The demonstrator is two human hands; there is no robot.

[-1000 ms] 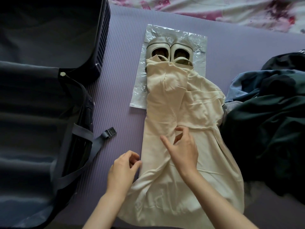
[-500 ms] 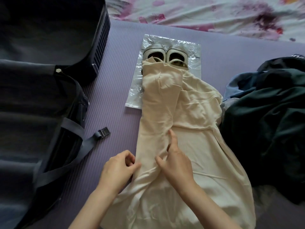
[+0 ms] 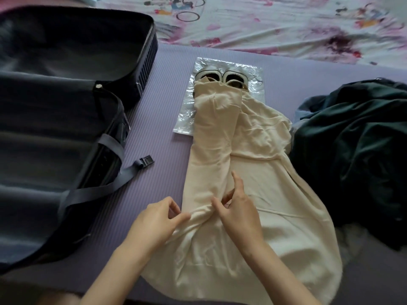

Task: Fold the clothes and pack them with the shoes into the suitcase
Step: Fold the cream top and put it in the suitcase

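A cream garment (image 3: 275, 194) lies spread on the purple mat, its left part folded inward as a long strip reaching up over the pale shoes (image 3: 220, 77). The shoes sit side by side on a clear plastic bag (image 3: 253, 73). My left hand (image 3: 154, 221) pinches the garment's folded left edge near the bottom of the strip. Just right of it, my right hand (image 3: 240, 212) pinches the same fold between thumb and fingers, index finger pointing up. The open dark suitcase (image 3: 55, 128) lies to the left.
A heap of dark green and blue clothes (image 3: 356, 150) sits on the right of the mat (image 3: 167, 172). A suitcase strap with its buckle (image 3: 146, 161) trails onto the mat. A flowered bedsheet (image 3: 286, 25) runs along the far side.
My right hand has slid down the folded strip toward the left hand and now pinches the fold. The left hand keeps its hold on the edge. The camera tilted up.
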